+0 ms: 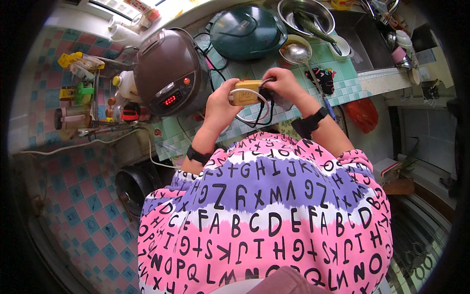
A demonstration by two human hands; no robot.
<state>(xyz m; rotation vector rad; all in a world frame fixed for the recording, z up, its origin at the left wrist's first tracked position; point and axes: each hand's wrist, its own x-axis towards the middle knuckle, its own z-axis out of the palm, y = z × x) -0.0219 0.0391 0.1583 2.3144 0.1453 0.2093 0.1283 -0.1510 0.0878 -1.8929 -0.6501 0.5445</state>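
My left hand (221, 104) is wrapped round a yellowish power strip (246, 86), held above the front edge of the tiled counter. At the strip's right end my right hand (285, 84) pinches a black plug (267, 90); its fingers partly hide it, and I cannot tell how far it sits in the strip. A white cord (243, 119) loops below the strip, beside dangling black cord. Left of my hands stands a brown rice cooker (164, 61) with a lit red display. Behind them is a dark green lidded appliance (245, 32).
A ladle (296, 53) lies across a bowl (289, 40), near a white bowl (341, 46). Behind is a steel basin (285, 13) holding a long green vegetable. A sink (360, 46) is at the right. Bottles and a rack crowd the left, and a red bag (361, 115) hangs below the counter.
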